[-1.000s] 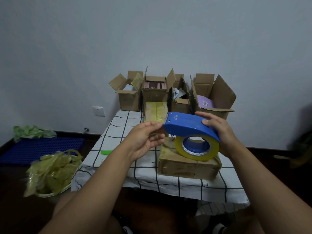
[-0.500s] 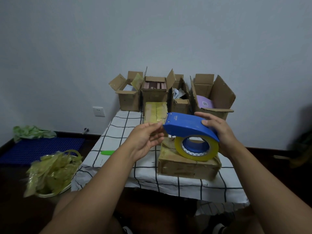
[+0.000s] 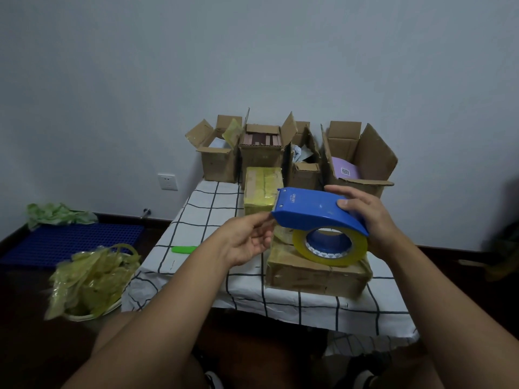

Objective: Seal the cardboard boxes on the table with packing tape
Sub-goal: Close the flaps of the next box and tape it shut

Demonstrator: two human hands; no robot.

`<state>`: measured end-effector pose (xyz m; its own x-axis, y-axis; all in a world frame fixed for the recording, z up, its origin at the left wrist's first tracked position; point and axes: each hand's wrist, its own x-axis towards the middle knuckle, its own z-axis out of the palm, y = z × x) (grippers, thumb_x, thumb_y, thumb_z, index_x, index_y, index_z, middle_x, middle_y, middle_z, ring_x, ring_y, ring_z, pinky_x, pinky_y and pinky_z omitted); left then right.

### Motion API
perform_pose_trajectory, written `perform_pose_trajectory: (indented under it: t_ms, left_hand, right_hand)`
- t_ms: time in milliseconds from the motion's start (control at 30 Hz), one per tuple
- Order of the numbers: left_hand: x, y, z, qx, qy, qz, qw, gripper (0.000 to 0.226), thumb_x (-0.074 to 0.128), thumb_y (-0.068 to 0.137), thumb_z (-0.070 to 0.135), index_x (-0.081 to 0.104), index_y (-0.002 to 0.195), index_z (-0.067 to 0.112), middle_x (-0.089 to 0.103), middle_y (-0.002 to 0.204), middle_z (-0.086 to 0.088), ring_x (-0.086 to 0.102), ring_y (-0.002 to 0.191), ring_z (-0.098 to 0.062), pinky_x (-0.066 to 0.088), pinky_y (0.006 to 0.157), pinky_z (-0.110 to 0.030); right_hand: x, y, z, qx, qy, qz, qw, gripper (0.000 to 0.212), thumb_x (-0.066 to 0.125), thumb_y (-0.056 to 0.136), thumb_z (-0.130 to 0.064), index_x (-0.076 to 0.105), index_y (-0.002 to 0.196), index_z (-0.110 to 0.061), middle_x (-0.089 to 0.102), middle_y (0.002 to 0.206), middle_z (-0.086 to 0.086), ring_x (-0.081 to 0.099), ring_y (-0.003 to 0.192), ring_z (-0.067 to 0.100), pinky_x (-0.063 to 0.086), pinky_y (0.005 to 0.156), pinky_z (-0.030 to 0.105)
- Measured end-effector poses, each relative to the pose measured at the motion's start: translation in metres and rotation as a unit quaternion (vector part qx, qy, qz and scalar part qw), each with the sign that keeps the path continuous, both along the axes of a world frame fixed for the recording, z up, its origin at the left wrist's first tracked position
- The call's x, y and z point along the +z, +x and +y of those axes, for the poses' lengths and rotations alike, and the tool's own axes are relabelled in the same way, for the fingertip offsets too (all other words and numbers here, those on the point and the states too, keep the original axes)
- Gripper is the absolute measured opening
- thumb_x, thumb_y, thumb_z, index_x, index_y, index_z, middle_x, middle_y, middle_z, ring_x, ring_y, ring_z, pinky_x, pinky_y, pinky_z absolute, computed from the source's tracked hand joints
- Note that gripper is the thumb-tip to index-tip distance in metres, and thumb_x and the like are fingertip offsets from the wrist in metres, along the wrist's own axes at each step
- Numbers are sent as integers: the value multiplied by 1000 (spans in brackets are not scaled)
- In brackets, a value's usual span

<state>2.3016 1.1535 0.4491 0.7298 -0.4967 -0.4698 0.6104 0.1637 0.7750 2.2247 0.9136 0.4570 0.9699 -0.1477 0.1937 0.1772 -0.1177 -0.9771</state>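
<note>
My right hand [image 3: 368, 220] grips a blue tape dispenser [image 3: 314, 210] loaded with a yellowish tape roll [image 3: 331, 247], held just above a closed cardboard box [image 3: 314, 273] at the table's front. My left hand [image 3: 247, 240] is at the dispenser's front lip, thumb and forefinger pinching at the loose tape end there. Behind them lies a box wrapped in yellow tape [image 3: 261, 189]. Several open cardboard boxes [image 3: 356, 161] stand in a row along the back of the table by the wall.
The table carries a white cloth with a black grid [image 3: 202, 209]. A green knife-like tool [image 3: 184, 249] lies on its left side. On the floor at left sit a basket of crumpled yellow tape [image 3: 90, 279] and a blue mat [image 3: 70, 240].
The dispenser and both hands have stayed nearly still; my left fingers shifted slightly at the dispenser's front edge.
</note>
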Motion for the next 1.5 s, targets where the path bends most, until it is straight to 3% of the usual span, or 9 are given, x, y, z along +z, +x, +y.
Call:
perform_pose_trajectory:
  t_ms: [233,333,467,567,733,800,933,1067,1500]
  left_hand:
    - [1,1,11,-33,31,-6,999,7,59,93,5,66,93,3,65,78,-8,55,58,-10,52,51,-17]
    - [6,-1,14,-44,62,-66,995,11,55,96,5,65,100,6,64,71,-4,56,62,-12,52,57,-21]
    - [15,-2,15,-46,128,-164,977,9,57,97,15,65,97,17,70,93,-1,64,89,-16,53,73,-29]
    - [19,0,14,-21,146,-199,969,9,61,95,17,68,90,19,73,103,-1,66,100,-18,55,81,-32]
    - [25,-4,7,-16,165,-235,958,14,52,96,4,66,99,5,69,79,-6,62,68,-11,52,63,-22]
    - [30,-3,5,-24,185,-253,949,14,51,95,1,65,98,2,67,75,-7,58,63,-11,50,61,-22]
    - [41,2,3,-26,194,-270,943,9,57,94,3,65,88,3,63,70,-6,55,60,-11,49,57,-20]
    - [43,13,8,-12,204,-275,939,12,60,94,5,64,83,4,63,70,-6,55,59,-11,49,58,-21]
    - [40,32,19,5,217,-257,942,11,62,92,5,67,82,1,63,71,-9,55,61,-13,49,59,-24]
  right_hand:
    - [7,-3,4,18,-43,-12,999,47,66,74,-42,69,117,-23,72,103,-4,70,93,20,58,72,25]
    - [10,-4,6,19,-57,-17,998,54,65,68,-50,70,114,-23,72,102,-4,70,94,19,58,72,24]
    - [13,-7,8,19,-70,-23,997,52,65,69,-50,71,112,-22,72,101,-4,70,93,20,59,72,25]
    - [17,-8,6,13,-65,-28,997,38,66,77,-38,72,110,-22,72,102,-3,70,95,21,59,73,27]
    - [26,-12,4,8,-76,-23,997,45,67,73,-45,73,110,-20,72,105,2,70,95,23,59,76,29]
    - [34,-14,2,14,-102,-15,995,36,66,79,-39,74,109,-21,73,103,3,70,94,22,58,75,27]
    - [55,-20,-9,29,-129,1,991,32,63,83,-34,75,109,-20,75,101,2,70,91,19,57,72,24]
    - [71,-23,-21,42,-162,11,986,23,68,91,-28,75,111,-18,75,101,5,71,91,23,55,76,31]
    - [83,0,-20,59,-223,60,971,23,55,100,-26,75,112,-24,75,102,0,70,96,23,55,87,36]
